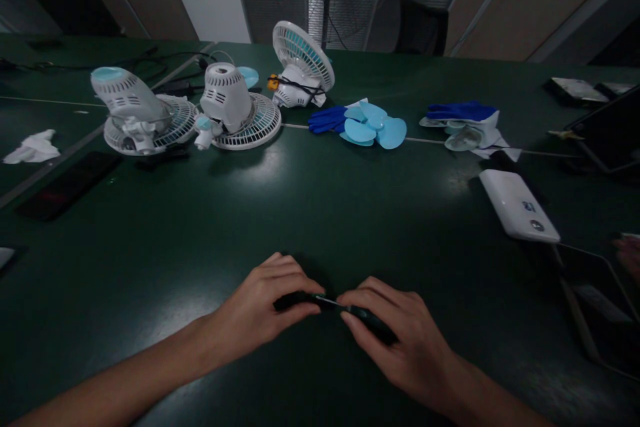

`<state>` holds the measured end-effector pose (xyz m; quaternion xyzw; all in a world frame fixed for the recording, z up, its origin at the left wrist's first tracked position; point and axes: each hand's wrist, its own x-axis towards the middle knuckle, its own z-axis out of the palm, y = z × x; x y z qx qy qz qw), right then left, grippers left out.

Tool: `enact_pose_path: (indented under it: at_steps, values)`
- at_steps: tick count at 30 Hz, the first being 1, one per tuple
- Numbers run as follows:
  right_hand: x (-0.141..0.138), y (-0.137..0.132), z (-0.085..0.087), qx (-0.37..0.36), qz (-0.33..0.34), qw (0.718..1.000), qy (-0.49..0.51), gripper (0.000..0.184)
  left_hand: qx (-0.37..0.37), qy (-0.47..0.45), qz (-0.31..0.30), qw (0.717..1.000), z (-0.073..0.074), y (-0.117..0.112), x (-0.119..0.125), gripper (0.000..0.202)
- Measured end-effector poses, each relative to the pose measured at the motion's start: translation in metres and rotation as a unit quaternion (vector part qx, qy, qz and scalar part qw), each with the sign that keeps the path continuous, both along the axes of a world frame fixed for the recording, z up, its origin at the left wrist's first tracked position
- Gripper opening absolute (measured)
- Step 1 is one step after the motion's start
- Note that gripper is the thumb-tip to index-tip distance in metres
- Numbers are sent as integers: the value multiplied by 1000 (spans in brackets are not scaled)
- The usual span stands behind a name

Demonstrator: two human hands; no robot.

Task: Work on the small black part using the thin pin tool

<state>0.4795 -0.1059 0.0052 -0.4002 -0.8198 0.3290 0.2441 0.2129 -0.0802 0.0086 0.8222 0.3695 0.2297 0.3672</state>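
My right hand (400, 327) is closed around the dark handle of a screwdriver (373, 325), near the front of the dark green table. The thin metal shaft points left toward my other hand. Between thumb and fingers, my left hand (273, 293) pinches a small black piece (290, 300), whose kind I cannot make out. The shaft's far end meets this piece at the left fingertips; the exact contact is hidden. Both hands are low over the table (320, 220), close together.
Toward the back stand a white fan body (133, 103), a second fan body (227, 103) and a caged fan head (303, 60). Light-blue fan blades (375, 125) lie beside blue gloves (327, 119). A white power bank (520, 207) is at right; a black phone-like slab (70, 183) lies left.
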Motion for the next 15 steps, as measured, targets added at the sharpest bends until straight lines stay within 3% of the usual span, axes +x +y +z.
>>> enact_pose_path:
  at_steps: [8, 15]
  values:
    - [-1, 3, 1, -7, -38, 999, 21, 17, -12, 10, -2, 1000, 2, -3, -1, 37]
    - [0, 2, 1, 3, -29, 999, 11, 19, -5, -7, 0, 1000, 3, -1, -1, 23]
